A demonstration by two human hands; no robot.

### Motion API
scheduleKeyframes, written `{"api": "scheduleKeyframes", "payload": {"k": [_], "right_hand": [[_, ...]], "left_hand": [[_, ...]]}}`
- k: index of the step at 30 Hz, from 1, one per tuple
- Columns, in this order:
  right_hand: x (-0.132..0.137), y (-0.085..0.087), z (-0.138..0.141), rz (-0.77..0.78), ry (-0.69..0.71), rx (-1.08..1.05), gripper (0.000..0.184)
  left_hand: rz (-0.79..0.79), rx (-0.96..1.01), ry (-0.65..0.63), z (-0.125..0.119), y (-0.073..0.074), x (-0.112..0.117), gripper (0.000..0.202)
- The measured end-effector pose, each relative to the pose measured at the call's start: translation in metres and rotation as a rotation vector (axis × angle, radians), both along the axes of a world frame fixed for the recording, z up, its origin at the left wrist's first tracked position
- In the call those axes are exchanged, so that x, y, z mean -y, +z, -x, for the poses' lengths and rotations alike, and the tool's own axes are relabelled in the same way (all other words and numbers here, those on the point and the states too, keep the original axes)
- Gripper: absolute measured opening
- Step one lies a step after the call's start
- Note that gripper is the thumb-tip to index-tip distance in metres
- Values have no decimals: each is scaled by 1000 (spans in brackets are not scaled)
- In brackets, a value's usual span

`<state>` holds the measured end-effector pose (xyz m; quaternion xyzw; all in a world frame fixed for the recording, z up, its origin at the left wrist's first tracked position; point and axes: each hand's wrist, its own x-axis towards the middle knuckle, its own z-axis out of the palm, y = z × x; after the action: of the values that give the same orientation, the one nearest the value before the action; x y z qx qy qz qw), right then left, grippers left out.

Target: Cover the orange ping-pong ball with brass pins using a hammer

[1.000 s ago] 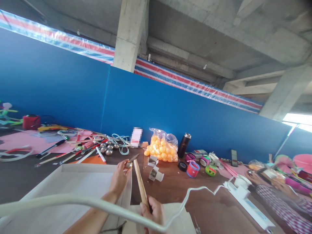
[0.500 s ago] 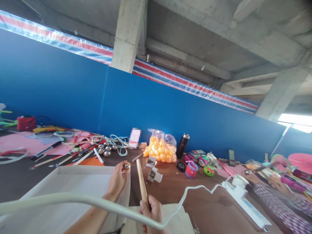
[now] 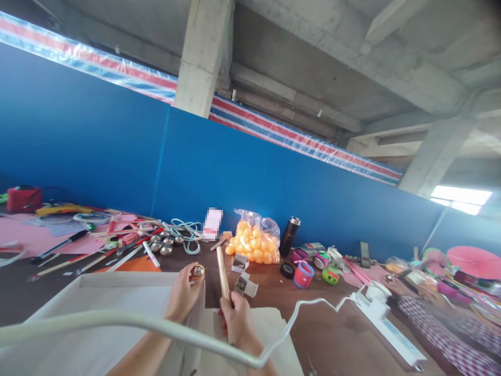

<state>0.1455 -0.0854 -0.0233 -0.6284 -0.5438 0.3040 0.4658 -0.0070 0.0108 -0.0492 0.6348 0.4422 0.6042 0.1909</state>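
Observation:
My left hand [image 3: 185, 293] is closed round a shiny metal ball [image 3: 198, 271] with an orange edge, above the rim of a white box lid [image 3: 117, 279]. In my right hand [image 3: 237, 316] is a hammer [image 3: 223, 277], gripped by its pale wooden handle, with the narrow head pointing away from me. The hammer and the ball are apart. Just past my right hand stand small open cartons [image 3: 239, 264] of small metal pieces. Pale paper sheets [image 3: 274, 326] lie under my right hand.
A bag of orange balls [image 3: 254, 243] and a black flask [image 3: 290, 236] stand by the blue partition [image 3: 235, 167]. Several metal balls [image 3: 166, 250] lie left. A white cable [image 3: 129, 319] crosses close in front, near a power strip [image 3: 391, 334]. A co-worker's checked sleeve [image 3: 426, 324] is at right.
My right hand has moved forward with the hammer, away from me. My left hand still holds the metal ball, nearly in place. The view has turned slightly right.

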Motion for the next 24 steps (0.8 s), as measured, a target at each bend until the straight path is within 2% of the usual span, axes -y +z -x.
{"api": "scheduleKeyframes", "payload": {"k": [8,13,17,20,24], "right_hand": [[-18,5,4,1,-42,-12,22],[-32,22,11,40,28,25,21],[-27,31,16,85,34,98,18],[-19,27,17,105,-10,194,17],[-10,21,16,36,-41,357,17]], "left_hand": [[34,-2,-2,-1,1,1,32],[63,-17,31,-1,5,3,32],[81,-28,53,-2,7,3,29],[88,-19,45,-2,8,5,31],[79,-4,24,-3,8,7,32]]}}
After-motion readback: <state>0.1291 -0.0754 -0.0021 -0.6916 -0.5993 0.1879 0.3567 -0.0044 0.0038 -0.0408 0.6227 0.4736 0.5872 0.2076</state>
